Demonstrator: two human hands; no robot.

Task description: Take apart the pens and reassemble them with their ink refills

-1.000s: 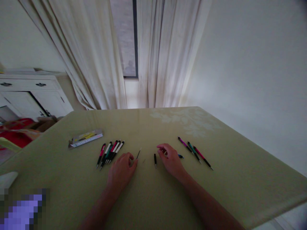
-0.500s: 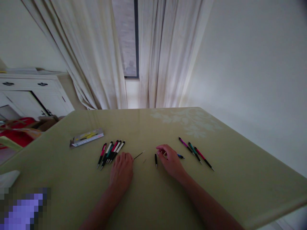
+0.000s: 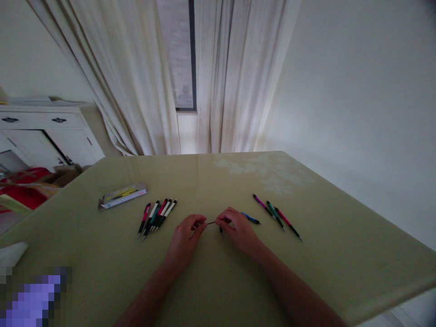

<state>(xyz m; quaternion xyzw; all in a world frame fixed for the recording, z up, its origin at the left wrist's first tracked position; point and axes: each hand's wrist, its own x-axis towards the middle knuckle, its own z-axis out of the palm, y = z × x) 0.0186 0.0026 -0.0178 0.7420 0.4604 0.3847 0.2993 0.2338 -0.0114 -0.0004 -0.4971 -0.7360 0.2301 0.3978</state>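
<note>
My left hand (image 3: 185, 238) and my right hand (image 3: 240, 229) meet over the middle of the green table (image 3: 218, 281). A thin dark pen refill (image 3: 211, 223) spans the gap between their pinched fingertips. Just under my right fingers lies a short black pen part (image 3: 221, 232). A blue pen barrel (image 3: 250, 218) rests on the cloth right of my right hand. Several whole pens (image 3: 157, 216) lie in a row to the left of my left hand. Three more pens (image 3: 276, 216) lie to the right.
A flat pen box (image 3: 121, 196) lies at the table's left. A white cupboard (image 3: 44, 136) and red fabric (image 3: 23, 184) stand beyond the left edge. Curtains (image 3: 218, 77) and a window are behind the table, a white wall on the right.
My left hand lifted the refill off the cloth and moved right. My right hand shifted left off the blue barrel, and both now pinch the refill.
</note>
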